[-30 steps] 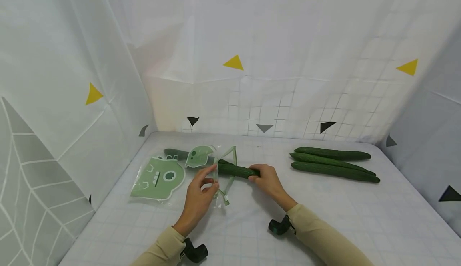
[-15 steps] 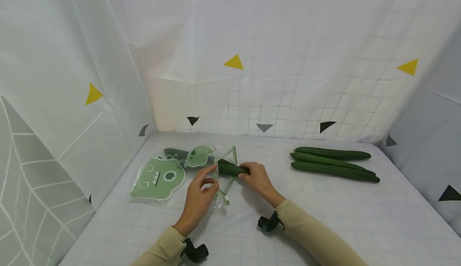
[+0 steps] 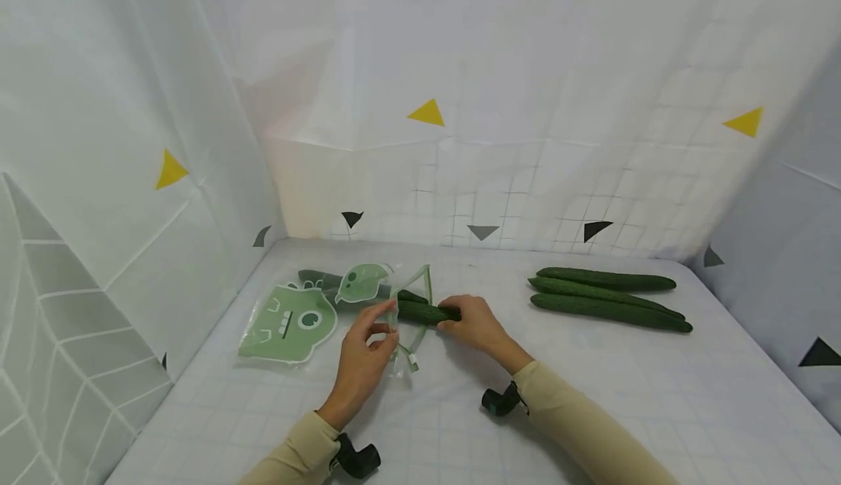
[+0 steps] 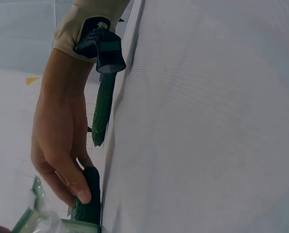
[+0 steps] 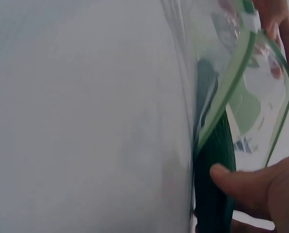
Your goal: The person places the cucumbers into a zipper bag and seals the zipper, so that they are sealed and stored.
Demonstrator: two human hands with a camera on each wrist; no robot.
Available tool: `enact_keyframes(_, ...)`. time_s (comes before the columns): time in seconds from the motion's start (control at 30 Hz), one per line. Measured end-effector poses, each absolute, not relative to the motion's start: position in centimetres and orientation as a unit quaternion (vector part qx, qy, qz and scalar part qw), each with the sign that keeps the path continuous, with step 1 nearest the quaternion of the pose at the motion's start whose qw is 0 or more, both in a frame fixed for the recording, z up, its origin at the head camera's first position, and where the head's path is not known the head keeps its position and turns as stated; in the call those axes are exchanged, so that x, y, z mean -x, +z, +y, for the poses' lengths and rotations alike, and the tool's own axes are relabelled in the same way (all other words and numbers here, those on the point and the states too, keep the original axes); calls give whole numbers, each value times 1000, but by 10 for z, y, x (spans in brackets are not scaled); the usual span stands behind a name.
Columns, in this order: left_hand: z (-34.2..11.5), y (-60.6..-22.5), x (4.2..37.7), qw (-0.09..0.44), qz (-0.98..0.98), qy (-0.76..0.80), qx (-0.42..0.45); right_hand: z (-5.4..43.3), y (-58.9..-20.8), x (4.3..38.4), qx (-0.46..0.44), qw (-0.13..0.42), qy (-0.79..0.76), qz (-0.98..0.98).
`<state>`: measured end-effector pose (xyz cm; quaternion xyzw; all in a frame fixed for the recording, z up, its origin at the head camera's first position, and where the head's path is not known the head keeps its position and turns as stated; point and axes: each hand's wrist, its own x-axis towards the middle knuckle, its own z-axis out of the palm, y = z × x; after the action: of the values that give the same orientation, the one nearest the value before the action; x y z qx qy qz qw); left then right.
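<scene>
A clear zip bag [image 3: 289, 328] with green cartoon monster prints lies at the table's left, its green-edged mouth facing right. My left hand [image 3: 364, 357] pinches the near side of the mouth between thumb and fingers. In my right hand [image 3: 479, 328] is the right end of a cucumber [image 3: 420, 313], which runs leftward into the bag. Another cucumber [image 3: 322, 279] shows dimly through the plastic behind it. From the right wrist, the thumb lies along the cucumber [image 5: 215, 179] just outside the bag's green zip strip [image 5: 227, 87]. The left wrist view shows the right hand [image 4: 62, 141] gripping the cucumber.
Three cucumbers [image 3: 607, 299] lie side by side at the right of the white table [image 3: 657, 397]. White sheets with yellow and black triangles stand as walls behind and at both sides. A black camera [image 3: 502, 399] sits at the right wrist, another [image 3: 358, 461] at the left.
My right hand has moved left with the cucumber, pushing it further into the bag, then shifted slightly back right. The left hand has stayed at the bag's mouth.
</scene>
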<state>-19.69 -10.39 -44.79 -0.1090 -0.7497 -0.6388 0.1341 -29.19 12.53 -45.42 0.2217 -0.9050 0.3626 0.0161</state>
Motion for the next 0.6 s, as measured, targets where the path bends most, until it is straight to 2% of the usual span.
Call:
enact_keyframes(0.17,-102,-449,197,133,-752,-637,108,149,-456,294,-216,18,348,-912)
enact_keyframes(0.3,-102,-449,196,137,-749,-639,113,159,-455,298,-245,20,331,-911)
enact_keyframes(0.6,-101,-450,196,137,-743,-645,116,161,-456,301,-295,49,327,-897)
